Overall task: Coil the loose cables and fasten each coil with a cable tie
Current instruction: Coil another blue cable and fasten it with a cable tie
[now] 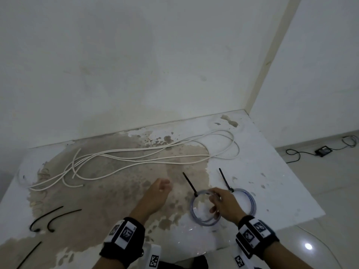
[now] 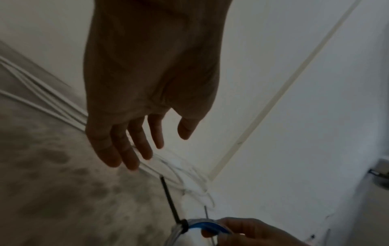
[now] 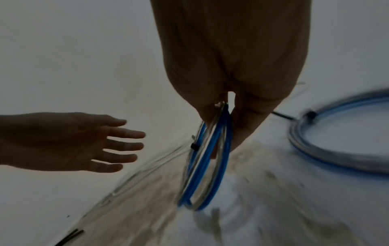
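Observation:
A blue-and-clear cable coil (image 1: 192, 210) with a black cable tie (image 1: 190, 184) on it is just above the worn white table (image 1: 272, 171). My right hand (image 1: 214, 202) pinches its near rim; in the right wrist view thumb and fingers grip the coil (image 3: 208, 166), and the right hand (image 3: 223, 133) holds it on edge. A second tied coil (image 1: 253, 203) lies just to the right. My left hand (image 1: 165, 186) hovers with fingers spread and holds nothing. A long loose white cable (image 1: 136, 159) sprawls across the back of the table.
Three loose black cable ties (image 1: 46, 218) lie near the table's front left. Walls close the table at the back and the right corner. A black adapter with a cord (image 1: 323, 151) sits on the floor to the right.

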`<state>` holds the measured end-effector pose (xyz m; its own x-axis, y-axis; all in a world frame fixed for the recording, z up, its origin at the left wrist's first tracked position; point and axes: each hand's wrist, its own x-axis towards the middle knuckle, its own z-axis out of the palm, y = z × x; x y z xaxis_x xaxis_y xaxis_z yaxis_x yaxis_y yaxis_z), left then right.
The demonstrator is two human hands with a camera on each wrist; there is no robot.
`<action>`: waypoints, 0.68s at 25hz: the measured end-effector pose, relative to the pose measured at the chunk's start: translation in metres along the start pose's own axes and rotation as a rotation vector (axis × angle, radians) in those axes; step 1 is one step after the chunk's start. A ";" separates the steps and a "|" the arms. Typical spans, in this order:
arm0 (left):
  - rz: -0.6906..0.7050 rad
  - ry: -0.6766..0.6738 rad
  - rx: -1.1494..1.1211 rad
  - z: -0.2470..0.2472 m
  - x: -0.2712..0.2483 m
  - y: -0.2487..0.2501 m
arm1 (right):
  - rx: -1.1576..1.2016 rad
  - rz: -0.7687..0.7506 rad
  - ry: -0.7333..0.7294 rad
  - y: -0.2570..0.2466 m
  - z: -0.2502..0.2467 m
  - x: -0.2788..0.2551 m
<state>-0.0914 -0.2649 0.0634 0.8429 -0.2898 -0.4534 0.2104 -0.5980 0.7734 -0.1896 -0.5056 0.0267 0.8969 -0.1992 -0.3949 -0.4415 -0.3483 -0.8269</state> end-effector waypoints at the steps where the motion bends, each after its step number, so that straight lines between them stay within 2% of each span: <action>1: -0.020 -0.063 0.067 0.001 -0.001 -0.015 | -0.024 0.048 0.004 0.014 0.004 0.001; 3: -0.060 -0.172 0.180 0.003 -0.006 -0.042 | -0.070 0.101 0.027 0.033 0.012 0.003; 4: -0.073 -0.184 0.215 0.005 -0.009 -0.054 | -0.119 0.102 0.023 0.037 0.016 0.004; 6: -0.062 -0.108 0.314 0.008 -0.012 -0.076 | -0.367 0.045 0.034 0.045 0.021 0.006; 8: 0.025 -0.051 0.536 0.010 -0.014 -0.096 | -0.623 -0.026 0.080 0.051 0.025 0.003; 10: 0.099 0.000 0.665 0.012 -0.013 -0.117 | -0.731 -0.133 0.112 0.056 0.032 -0.004; 12: 0.119 0.048 0.660 0.015 -0.013 -0.133 | -0.760 -0.233 0.066 0.056 0.036 -0.014; 13: 0.142 0.075 0.652 0.016 -0.014 -0.134 | -0.779 -0.230 0.030 0.055 0.035 -0.018; 17: 0.135 0.162 0.604 -0.002 -0.017 -0.128 | -0.744 -0.094 -0.035 0.044 0.050 -0.025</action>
<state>-0.1319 -0.1823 -0.0270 0.9167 -0.3036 -0.2597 -0.1793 -0.8935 0.4118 -0.2296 -0.4700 -0.0199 0.9264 -0.1135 -0.3590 -0.2541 -0.8920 -0.3737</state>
